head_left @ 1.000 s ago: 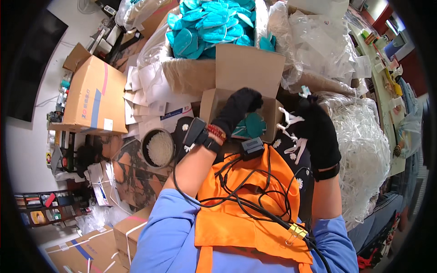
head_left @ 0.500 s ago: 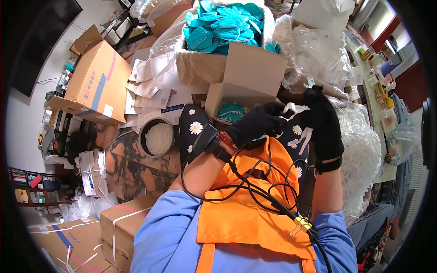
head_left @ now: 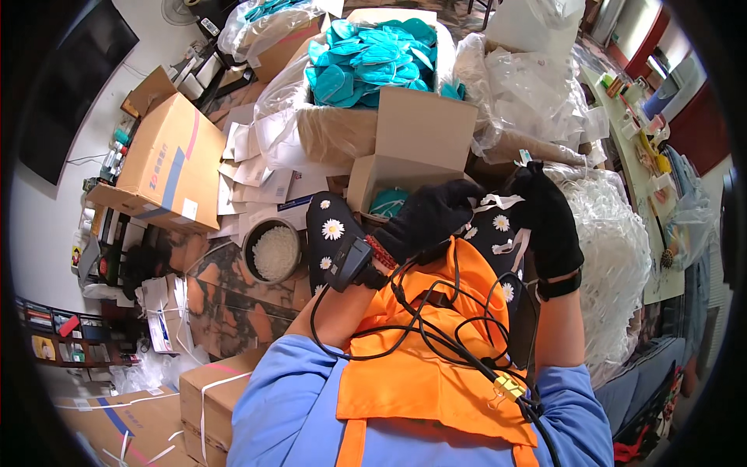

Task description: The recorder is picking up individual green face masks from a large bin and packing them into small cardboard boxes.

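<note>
Both my hands wear black gloves and are raised over my lap. A white elastic strap [head_left: 499,201] stretches between them, with its loose end dangling below my right hand [head_left: 548,222]. That hand is closed around the strap, and a small teal-and-white piece [head_left: 524,158] pokes out above its fingers. My left hand [head_left: 433,214] has its fingers drawn together at the strap's left end; the fingertips are partly hidden. Just beyond it, an open cardboard box [head_left: 420,124] holds a teal cup-shaped piece [head_left: 389,202].
A plastic-lined carton [head_left: 334,128] heaped with teal pieces [head_left: 373,62] stands ahead. Left of my knee is a bowl of white pellets [head_left: 275,253]. A pile of white straps [head_left: 607,257] lies at my right. Black cables [head_left: 420,319] cross my orange apron [head_left: 436,381].
My left hand has drawn back slightly to the left and turned, its fingers curling at the strap. My right hand stays almost in place. The view has shifted slightly.
</note>
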Demonstrator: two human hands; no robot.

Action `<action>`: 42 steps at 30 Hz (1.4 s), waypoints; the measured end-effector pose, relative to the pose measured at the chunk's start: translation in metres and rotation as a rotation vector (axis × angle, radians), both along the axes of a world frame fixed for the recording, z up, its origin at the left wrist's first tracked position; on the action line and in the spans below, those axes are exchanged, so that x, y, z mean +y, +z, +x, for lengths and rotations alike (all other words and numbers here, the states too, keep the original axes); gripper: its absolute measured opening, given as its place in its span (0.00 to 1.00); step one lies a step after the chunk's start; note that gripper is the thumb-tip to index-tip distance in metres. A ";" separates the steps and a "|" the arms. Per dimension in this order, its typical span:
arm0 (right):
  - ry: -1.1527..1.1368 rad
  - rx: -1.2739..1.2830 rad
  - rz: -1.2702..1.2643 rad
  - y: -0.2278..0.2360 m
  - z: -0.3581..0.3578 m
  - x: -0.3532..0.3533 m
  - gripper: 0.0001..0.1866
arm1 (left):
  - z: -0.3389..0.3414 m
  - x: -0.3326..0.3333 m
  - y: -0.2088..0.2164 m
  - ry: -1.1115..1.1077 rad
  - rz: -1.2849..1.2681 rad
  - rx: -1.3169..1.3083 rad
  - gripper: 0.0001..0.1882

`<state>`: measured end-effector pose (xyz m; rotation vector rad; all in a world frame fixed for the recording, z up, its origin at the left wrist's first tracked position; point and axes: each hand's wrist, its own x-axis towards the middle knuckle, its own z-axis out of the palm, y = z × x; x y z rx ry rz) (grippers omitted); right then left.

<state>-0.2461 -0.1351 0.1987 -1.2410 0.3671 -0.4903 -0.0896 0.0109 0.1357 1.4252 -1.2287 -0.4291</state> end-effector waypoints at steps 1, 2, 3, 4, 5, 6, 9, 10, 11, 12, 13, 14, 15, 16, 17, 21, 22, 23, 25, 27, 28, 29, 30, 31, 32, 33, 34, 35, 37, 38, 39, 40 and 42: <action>0.046 -0.013 0.063 -0.002 -0.001 -0.003 0.19 | -0.001 -0.001 -0.004 -0.017 -0.057 0.033 0.16; 0.084 -0.024 0.128 -0.007 -0.004 -0.010 0.20 | -0.003 0.000 0.003 -0.014 0.031 -0.002 0.17; 0.122 -0.037 0.190 -0.010 -0.006 -0.015 0.20 | -0.006 0.004 0.018 -0.011 0.118 -0.038 0.19; 0.100 -0.038 0.225 -0.012 -0.007 -0.016 0.19 | -0.008 0.005 0.026 -0.008 0.205 -0.075 0.20; 0.084 -0.039 0.260 -0.013 -0.006 -0.014 0.17 | -0.010 0.005 0.026 -0.054 0.177 0.000 0.20; 0.066 -0.040 0.294 -0.013 -0.005 -0.011 0.16 | -0.012 0.004 0.026 -0.101 0.148 0.074 0.20; -0.039 0.080 0.227 -0.002 -0.001 0.003 0.16 | -0.012 -0.001 0.009 -0.207 0.073 0.171 0.18; 0.011 0.054 0.266 -0.004 -0.001 0.000 0.16 | -0.010 -0.003 -0.001 -0.237 0.047 0.181 0.17; 0.054 0.029 0.307 -0.008 -0.002 -0.005 0.16 | -0.011 -0.004 0.002 -0.238 0.084 0.162 0.15; 0.098 0.003 0.347 -0.009 -0.003 -0.009 0.16 | -0.010 -0.004 0.004 -0.238 0.120 0.143 0.13; 0.060 0.029 0.293 -0.010 -0.004 -0.010 0.16 | -0.010 -0.004 0.007 -0.237 0.156 0.123 0.12; 0.025 0.054 0.242 -0.007 -0.004 -0.008 0.16 | -0.010 -0.003 0.010 -0.217 0.188 0.126 0.11; 0.013 0.058 0.208 -0.008 -0.005 -0.009 0.15 | -0.009 -0.002 0.013 -0.198 0.220 0.128 0.10; -0.001 0.063 0.173 -0.009 -0.005 -0.010 0.15 | -0.008 -0.001 0.015 -0.178 0.253 0.131 0.10; 0.009 0.045 0.156 -0.015 -0.006 -0.015 0.15 | -0.005 0.000 0.015 -0.158 0.291 0.065 0.11; 0.063 -0.050 0.449 -0.019 -0.006 -0.026 0.14 | 0.008 0.004 0.005 -0.114 0.389 -0.158 0.12; 0.044 -0.046 0.329 -0.023 -0.007 -0.027 0.14 | 0.012 0.005 0.001 -0.111 0.399 -0.203 0.13; 0.020 -0.042 0.209 -0.031 -0.009 -0.028 0.14 | 0.014 0.005 0.003 -0.079 0.455 -0.274 0.12; -0.058 -0.038 0.087 -0.039 -0.014 -0.033 0.15 | 0.018 0.005 0.009 -0.013 0.562 -0.418 0.12; -0.178 -0.030 -0.029 -0.042 -0.013 -0.036 0.16 | 0.027 0.010 0.008 0.078 0.524 -0.500 0.12; -0.194 -0.059 0.103 -0.039 -0.016 -0.043 0.16 | 0.031 0.011 0.007 0.122 0.504 -0.541 0.12; -0.209 -0.089 0.234 -0.036 -0.016 -0.048 0.16 | 0.037 0.013 0.004 0.162 0.500 -0.542 0.11; -0.183 -0.172 0.347 -0.040 -0.019 -0.056 0.16 | 0.043 0.014 0.002 0.201 0.496 -0.544 0.11; -0.156 -0.255 0.459 -0.048 -0.020 -0.063 0.16 | 0.048 0.016 0.001 0.241 0.492 -0.546 0.10; -0.140 -0.337 0.569 -0.049 -0.022 -0.065 0.16 | 0.050 0.015 0.003 0.256 0.493 -0.534 0.10; -0.137 -0.358 0.712 -0.049 -0.022 -0.066 0.16 | 0.051 0.014 0.006 0.270 0.495 -0.522 0.10; -0.091 -0.386 0.748 -0.051 -0.022 -0.068 0.16 | 0.052 0.011 0.008 0.285 0.496 -0.510 0.10; -0.036 -0.413 0.788 -0.053 -0.020 -0.068 0.15 | 0.053 0.007 0.008 0.342 0.536 -0.522 0.11; 0.035 -0.458 0.849 -0.056 -0.018 -0.066 0.15 | 0.053 0.001 0.008 0.384 0.553 -0.274 0.10; 0.053 -0.478 0.870 -0.057 -0.015 -0.064 0.15 | 0.052 -0.001 0.009 0.404 0.558 -0.151 0.10; 0.070 -0.499 0.890 -0.057 -0.013 -0.063 0.15 | 0.051 -0.003 0.012 0.393 0.570 -0.061 0.11; 0.083 -0.524 0.885 -0.057 -0.011 -0.060 0.14 | 0.050 -0.005 0.003 0.304 0.494 -0.236 0.12; 0.112 -0.567 0.877 -0.055 -0.004 -0.050 0.14 | 0.049 -0.003 -0.044 0.125 0.336 -0.572 0.13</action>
